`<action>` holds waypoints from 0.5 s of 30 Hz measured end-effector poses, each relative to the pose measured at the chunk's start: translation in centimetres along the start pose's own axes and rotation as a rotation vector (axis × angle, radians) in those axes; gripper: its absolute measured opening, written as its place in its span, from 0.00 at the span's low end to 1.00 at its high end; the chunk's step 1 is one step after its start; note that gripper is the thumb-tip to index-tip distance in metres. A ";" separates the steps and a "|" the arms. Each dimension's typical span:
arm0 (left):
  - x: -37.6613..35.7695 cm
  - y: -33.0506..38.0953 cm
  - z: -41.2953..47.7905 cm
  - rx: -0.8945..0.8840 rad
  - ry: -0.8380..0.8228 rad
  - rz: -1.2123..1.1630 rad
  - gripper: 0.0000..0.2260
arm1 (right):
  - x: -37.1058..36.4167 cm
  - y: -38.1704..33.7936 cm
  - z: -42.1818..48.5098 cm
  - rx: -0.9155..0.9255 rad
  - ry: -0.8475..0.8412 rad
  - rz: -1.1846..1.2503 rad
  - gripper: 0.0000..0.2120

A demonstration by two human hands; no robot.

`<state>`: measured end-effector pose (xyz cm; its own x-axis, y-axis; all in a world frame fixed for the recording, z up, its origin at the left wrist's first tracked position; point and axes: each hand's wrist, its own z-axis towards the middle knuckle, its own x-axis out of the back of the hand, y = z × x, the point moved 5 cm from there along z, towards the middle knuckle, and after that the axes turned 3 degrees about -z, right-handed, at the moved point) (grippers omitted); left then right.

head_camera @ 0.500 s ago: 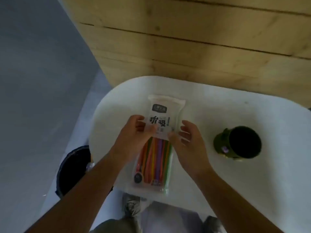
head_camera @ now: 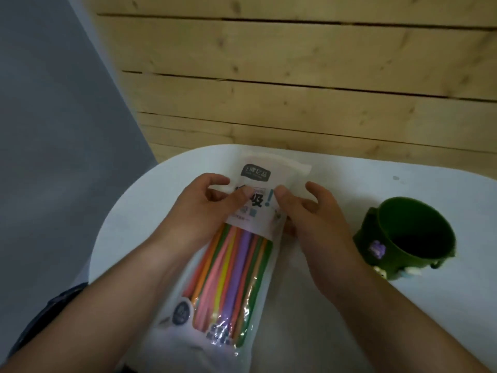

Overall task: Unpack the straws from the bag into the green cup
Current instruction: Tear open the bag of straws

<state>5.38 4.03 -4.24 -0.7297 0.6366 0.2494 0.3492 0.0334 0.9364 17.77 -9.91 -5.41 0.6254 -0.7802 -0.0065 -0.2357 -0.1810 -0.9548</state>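
Pinching the sealed straw bag (head_camera: 236, 238) at its printed middle, left hand (head_camera: 204, 211) and right hand (head_camera: 309, 219) brace to tear it; the empty green cup (head_camera: 406, 238) waits at three o'clock on the white table (head_camera: 349, 173).

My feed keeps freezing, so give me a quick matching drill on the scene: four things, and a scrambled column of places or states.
Things:
1. clear plastic bag of coloured straws
2. dark green cup
3. left hand
4. right hand

Places or states:
A. stands empty on the white table, right of the bag
B. grips the bag's right edge
C. lies on the table, straws inside
D. pinches the bag's left side

Pairs: 1-C, 2-A, 3-D, 4-B
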 end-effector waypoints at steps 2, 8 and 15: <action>0.1 1.0 -0.2 -0.031 -0.002 0.011 0.28 | -0.2 -0.8 0.0 0.016 -0.003 0.019 0.35; 0.0 6.3 -4.7 -0.244 -0.014 -0.048 0.09 | 1.8 -7.6 -4.2 0.266 0.037 0.043 0.21; -0.8 12.0 -10.5 -0.481 0.012 -0.017 0.11 | 7.5 -15.1 -12.3 0.622 0.161 -0.153 0.12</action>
<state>3.92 -4.17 9.36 -0.7405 0.6302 0.2334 0.0276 -0.3185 0.9475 16.86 -20.36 12.64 0.4870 -0.8618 0.1418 0.3508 0.0444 -0.9354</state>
